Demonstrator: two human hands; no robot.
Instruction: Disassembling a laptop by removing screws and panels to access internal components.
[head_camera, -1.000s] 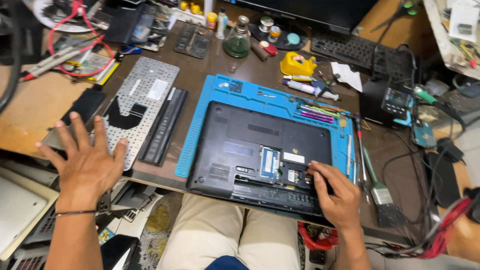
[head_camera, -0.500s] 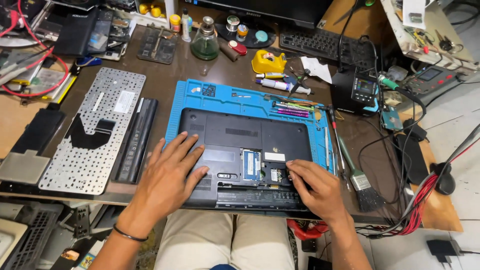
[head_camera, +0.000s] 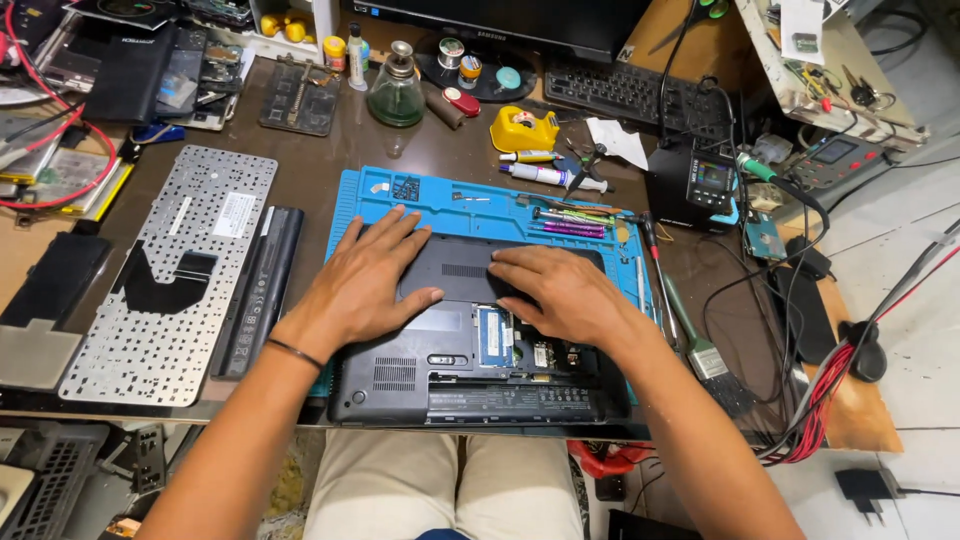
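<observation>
Work surface: a dark brown bench (head_camera: 330, 165), heavily cluttered, with a pale tiled floor (head_camera: 900, 300) visible to the right. A blue repair mat (head_camera: 440, 195) lies at centre. Far along the bench stand a black keyboard (head_camera: 625, 92) and the base of a monitor (head_camera: 520, 20). To the right sits a small black station with a lit screen (head_camera: 700, 185), trailing black and red cables (head_camera: 820, 400) off the right edge.

Item under hand: a black laptop (head_camera: 470, 385), turned underside up, rests on the mat at the near centre edge of the bench. Vent slots show at near left; an opened bay at centre exposes a green memory board (head_camera: 493, 336) and small components.

Hands: the left hand (head_camera: 370, 280) lies flat on the far left part of the laptop base, fingers spread and extended, gripping nothing. The right hand (head_camera: 560, 290) lies flat just beside it on the far right part, fingers extended leftward, thumb near the open bay, gripping nothing. A thin dark band circles the left wrist.

Left of the mat: a long black battery pack (head_camera: 255, 290), then a detached keyboard panel (head_camera: 165, 275) lying face down.

Containers: a glass bottle (head_camera: 397, 90) with green liquid stands at far centre; a yellow tape dispenser (head_camera: 525, 128) is right of it. Tubes (head_camera: 545, 172) and a brush (head_camera: 700, 345) lie right of the mat.
</observation>
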